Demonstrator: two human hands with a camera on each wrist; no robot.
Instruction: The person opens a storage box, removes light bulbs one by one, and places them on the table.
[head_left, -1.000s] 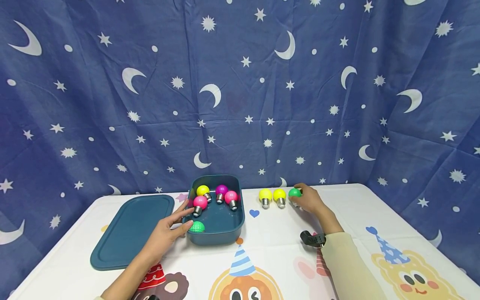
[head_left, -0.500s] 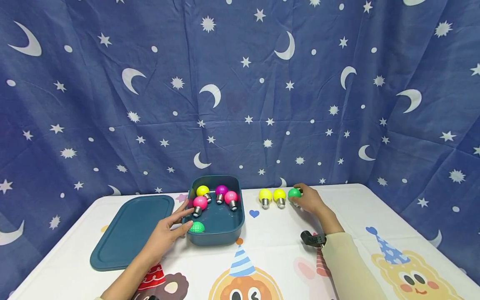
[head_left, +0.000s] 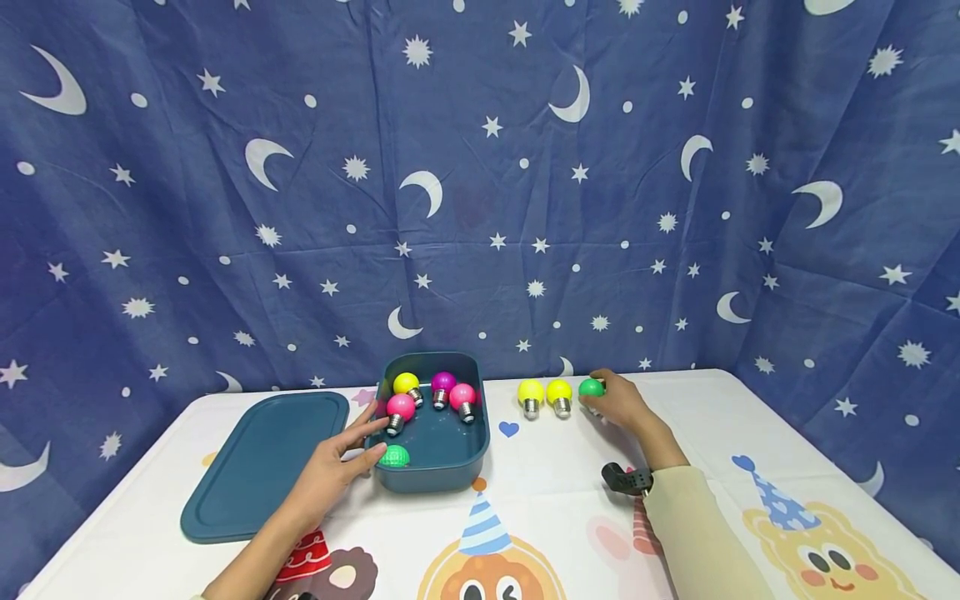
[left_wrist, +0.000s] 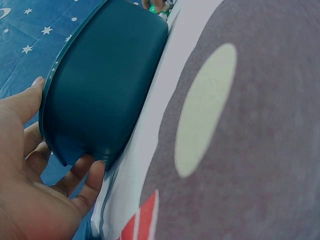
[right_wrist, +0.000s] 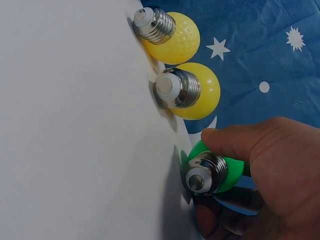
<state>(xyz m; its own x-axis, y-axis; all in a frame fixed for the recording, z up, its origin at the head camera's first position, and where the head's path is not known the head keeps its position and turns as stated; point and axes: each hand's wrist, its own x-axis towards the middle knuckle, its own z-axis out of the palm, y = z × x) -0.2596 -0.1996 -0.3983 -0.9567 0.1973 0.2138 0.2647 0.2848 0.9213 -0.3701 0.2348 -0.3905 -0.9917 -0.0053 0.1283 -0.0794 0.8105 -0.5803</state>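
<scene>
In the head view, a dark teal box [head_left: 433, 477] holds several round coloured light bulbs: one yellow [head_left: 406, 382], one purple [head_left: 443, 382], two pink and one green [head_left: 394, 455]. My left hand [head_left: 330, 471] grips the box's left near corner, thumb at the rim and fingers bent round its end in the left wrist view. My right hand [head_left: 621, 402] pinches another green bulb [right_wrist: 232, 174] between thumb and fingers at the right of a row. Its metal base touches or nearly touches the white tablecloth. Two yellow bulbs [head_left: 531, 392] lie left of it.
A flat teal lid [head_left: 266, 467] lies on the table left of the box. The white tablecloth [head_left: 540, 475] carries printed cartoon figures. Behind the table hangs a blue curtain [head_left: 480, 292] with moons and stars.
</scene>
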